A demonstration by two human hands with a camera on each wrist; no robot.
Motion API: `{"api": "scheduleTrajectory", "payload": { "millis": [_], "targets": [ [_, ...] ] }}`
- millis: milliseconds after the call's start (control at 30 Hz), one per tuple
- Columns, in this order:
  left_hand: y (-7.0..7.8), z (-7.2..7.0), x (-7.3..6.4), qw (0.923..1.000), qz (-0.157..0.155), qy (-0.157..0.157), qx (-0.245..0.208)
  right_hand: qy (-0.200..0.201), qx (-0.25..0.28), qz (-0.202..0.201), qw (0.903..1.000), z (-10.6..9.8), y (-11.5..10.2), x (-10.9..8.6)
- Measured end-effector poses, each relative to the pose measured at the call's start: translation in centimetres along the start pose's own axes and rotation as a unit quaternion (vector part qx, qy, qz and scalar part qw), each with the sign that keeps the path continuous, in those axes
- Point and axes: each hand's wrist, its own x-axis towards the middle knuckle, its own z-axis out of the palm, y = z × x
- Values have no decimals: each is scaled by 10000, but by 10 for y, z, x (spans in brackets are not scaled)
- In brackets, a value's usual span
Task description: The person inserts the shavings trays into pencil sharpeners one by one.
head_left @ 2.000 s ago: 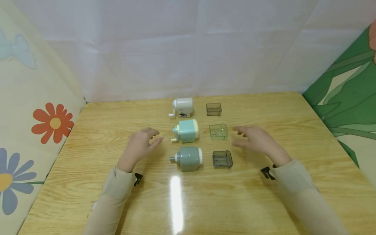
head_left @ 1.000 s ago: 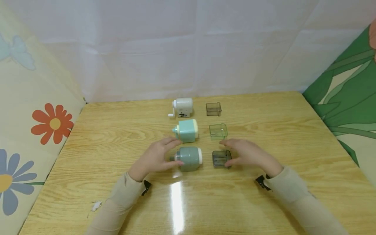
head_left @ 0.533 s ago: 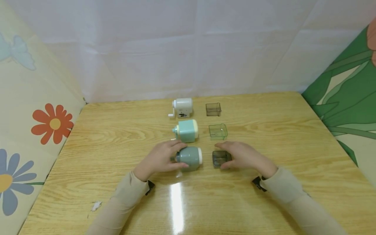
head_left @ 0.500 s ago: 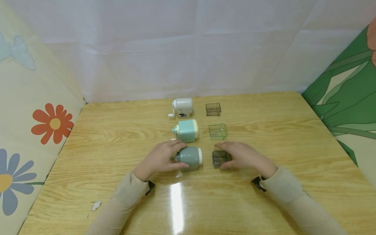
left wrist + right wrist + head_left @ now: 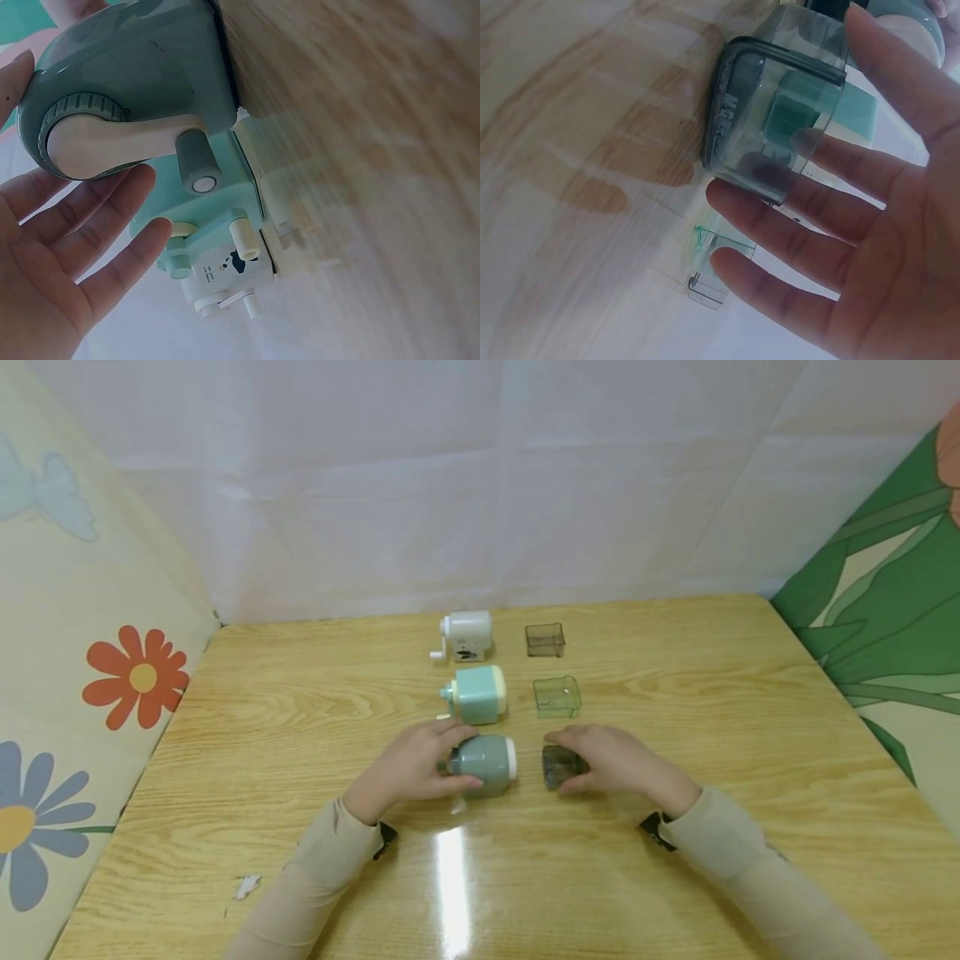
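My left hand spans a grey-green crank pencil sharpener lying nearest on the table, thumb on its near side and fingers on its far side. In the left wrist view, the sharpener's crank handle faces the palm. My right hand holds a dark see-through shavings drawer between thumb and fingers; the right wrist view shows fingertips against the drawer's clear wall. A short gap separates sharpener and drawer. Both appear to rest on the wooden table.
Behind stand a mint pencil sharpener and a white one. Right of them lie a green see-through drawer and a smoky one. A white cloth hangs at the table's back edge. A pale mark shows at front left.
Both hands have come inward and toward the nearest row, the left hand around the grey-green sharpener, the right around the dark drawer. In the last half second the right hand has closed in slightly.
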Motion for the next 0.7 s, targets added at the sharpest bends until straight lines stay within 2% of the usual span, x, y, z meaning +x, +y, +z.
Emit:
{"api": "scheduleTrajectory", "payload": {
  "millis": [500,700],
  "targets": [
    [0,-1,0,10000,33,45,-35,-397,-202,439,9980,-3,-1,-5],
    [0,-2,1,10000,37,28,-41,-375,-223,440,9981,-3,-1,-5]
  ]
}}
